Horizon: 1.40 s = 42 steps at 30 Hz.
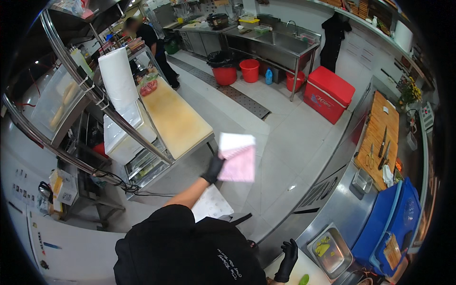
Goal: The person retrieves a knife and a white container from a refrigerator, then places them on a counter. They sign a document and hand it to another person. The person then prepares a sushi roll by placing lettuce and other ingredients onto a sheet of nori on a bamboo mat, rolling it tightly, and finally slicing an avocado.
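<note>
My left hand [213, 169], in a black glove, is stretched out over the floor and grips a pink and white pad of paper slips [238, 165] by its left edge. The pad is blurred. Low on the right, my right hand [289, 259], also black-gloved, holds nothing. Its fingers are loosely bent and apart, above a white cutting board [302, 262] partly cut off by the picture's edge. A green vegetable piece [304, 279] lies on that board. Beside it stands a steel pan [340, 259] with green scraps [322, 247] in it.
A steel frame [121, 121] and a long cutting board [174, 117] flank the left side. Along the right counter are a wooden board [379, 131] with knives and scissors, and blue tubs [377, 213]. A red cooler [327, 94] stands ahead; a person [146, 35] is far left.
</note>
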Available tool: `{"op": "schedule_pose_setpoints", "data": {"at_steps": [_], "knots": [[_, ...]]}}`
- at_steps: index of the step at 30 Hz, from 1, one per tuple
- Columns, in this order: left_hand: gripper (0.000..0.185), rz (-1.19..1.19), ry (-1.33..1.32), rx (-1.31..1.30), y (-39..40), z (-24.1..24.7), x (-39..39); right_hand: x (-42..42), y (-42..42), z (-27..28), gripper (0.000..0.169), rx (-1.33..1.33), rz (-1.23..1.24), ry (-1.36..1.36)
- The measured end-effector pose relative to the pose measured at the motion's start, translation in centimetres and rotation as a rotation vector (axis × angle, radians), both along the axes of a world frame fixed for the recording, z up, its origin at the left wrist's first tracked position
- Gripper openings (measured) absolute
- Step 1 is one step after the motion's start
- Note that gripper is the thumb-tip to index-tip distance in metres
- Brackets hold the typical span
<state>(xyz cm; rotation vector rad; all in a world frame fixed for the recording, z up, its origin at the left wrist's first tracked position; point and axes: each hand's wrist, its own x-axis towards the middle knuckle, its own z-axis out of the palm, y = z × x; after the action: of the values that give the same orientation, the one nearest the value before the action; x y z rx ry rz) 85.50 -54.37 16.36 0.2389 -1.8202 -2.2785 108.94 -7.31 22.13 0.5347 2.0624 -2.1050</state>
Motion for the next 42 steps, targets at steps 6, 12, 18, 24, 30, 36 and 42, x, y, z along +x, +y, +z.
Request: {"op": "schedule_pose_setpoints", "data": {"at_steps": [6,12,18,24,30,36,42], "knots": [[0.069,0.766,-0.182,-0.761,-18.2,2.6,-2.3,-3.9,-0.3,-0.3,0.037,-0.002,0.143,-0.042],[0.084,1.022,-0.483,-0.617,-27.6,-1.4,-5.8,-10.5,-1.3,-3.1,0.036,0.058,0.144,-0.122],[0.107,0.974,-0.944,-1.005,-31.5,-6.8,-6.7,-21.5,-6.6,-0.1,0.043,0.249,0.270,-0.251],[0.012,0.645,-0.463,-1.511,-31.6,-5.9,-6.4,-28.7,-9.0,0.4,0.048,0.332,0.347,-0.312],[0.017,0.593,-0.437,-1.566,-32.8,-6.5,-6.4,-30.5,-10.0,-0.1,0.051,0.547,0.489,-0.243],[0.021,0.621,-0.164,-0.433,-36.0,-7.1,-12.8,-26.0,-8.4,2.0,0.054,0.504,0.373,-0.232],[0.027,-0.322,-0.068,-0.610,-9.8,-4.6,-20.4,-12.7,-7.7,1.7,0.064,0.652,0.109,-0.008]]}}
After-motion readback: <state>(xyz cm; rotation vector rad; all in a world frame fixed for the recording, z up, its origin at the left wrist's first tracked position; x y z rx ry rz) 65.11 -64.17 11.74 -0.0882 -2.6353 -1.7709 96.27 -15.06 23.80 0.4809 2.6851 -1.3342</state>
